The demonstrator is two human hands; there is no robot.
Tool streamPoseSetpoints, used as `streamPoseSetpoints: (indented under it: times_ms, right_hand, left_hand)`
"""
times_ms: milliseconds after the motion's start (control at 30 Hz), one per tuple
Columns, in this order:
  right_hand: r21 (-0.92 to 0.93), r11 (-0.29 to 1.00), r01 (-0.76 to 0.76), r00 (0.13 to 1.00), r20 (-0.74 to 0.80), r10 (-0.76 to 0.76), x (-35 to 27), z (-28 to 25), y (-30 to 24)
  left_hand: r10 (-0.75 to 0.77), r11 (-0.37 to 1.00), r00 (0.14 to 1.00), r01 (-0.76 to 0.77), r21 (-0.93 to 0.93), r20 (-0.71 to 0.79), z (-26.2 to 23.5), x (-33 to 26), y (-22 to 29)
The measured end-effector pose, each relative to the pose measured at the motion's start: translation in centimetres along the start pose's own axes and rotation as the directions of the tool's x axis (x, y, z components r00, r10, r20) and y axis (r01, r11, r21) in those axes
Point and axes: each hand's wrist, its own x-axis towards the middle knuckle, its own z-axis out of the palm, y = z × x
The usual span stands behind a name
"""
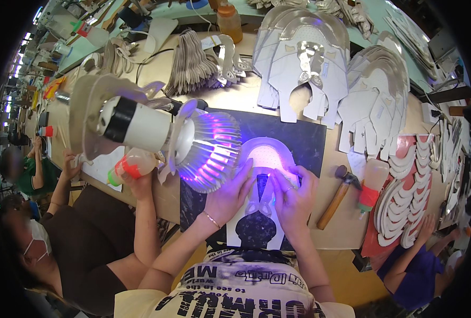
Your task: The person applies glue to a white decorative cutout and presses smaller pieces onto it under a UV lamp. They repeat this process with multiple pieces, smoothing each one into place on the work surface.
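Two hands are down on one white shoe-upper piece (pixel 267 159), lying flat on the dark work mat (pixel 304 138) under the violet glow of the lamp (pixel 206 151), which hangs low just left of the work. Left hand (pixel 230 193) lies spread, fingers extended and pressing down along the left side of the central slot; right hand (pixel 294 199) sits opposite with fingers curled, tips pinching or pressing at the piece's inner edge, though whether they actually grip a layer I cannot tell, the glare washes it out. It looks like an aligning-and-pressing step, two layers being seated together near the throat of the piece. By my reading the next move calls for steady downward pressure, fingertips walking along the edge without letting the piece slide on the mat. Just beside the right hand a wooden-handled hammer (pixel 339 196) lies on the bench, and a squeeze bottle with a red cap (pixel 370 188) stands near it. Stacks of white cut uppers (pixel 304 58) fan out along the far side, well apart from the hands. A co-worker's hand at the left holds another bottle (pixel 132 167).
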Motion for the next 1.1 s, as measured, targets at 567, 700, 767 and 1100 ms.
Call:
streamPoseSetpoints:
  times_ms: [567,700,767,1100]
  right_hand:
    - [-0.028,0.991,0.128,0.987,0.104,-0.124,1.7,-1.1,0.2]
    - [-0.002,0.974,0.225,0.913,0.349,-0.210,3.9,-0.9,-0.2]
    - [-0.027,0.959,0.283,0.902,0.349,-0.256,4.4,-0.7,-0.5]
    - [0.068,0.988,0.139,0.917,0.367,-0.155,4.9,-0.3,-0.9]
  left_hand:
    - [0.033,0.966,0.996,-0.053,0.251,0.081,0.6,-2.9,0.5]
    - [0.112,0.924,0.990,-0.135,0.357,0.085,1.3,-4.6,0.0]
    - [-0.034,0.973,0.994,0.009,0.232,0.105,2.3,-5.0,-0.2]
    - [-0.146,0.943,0.969,0.197,-0.268,0.200,3.6,-6.1,-1.0]
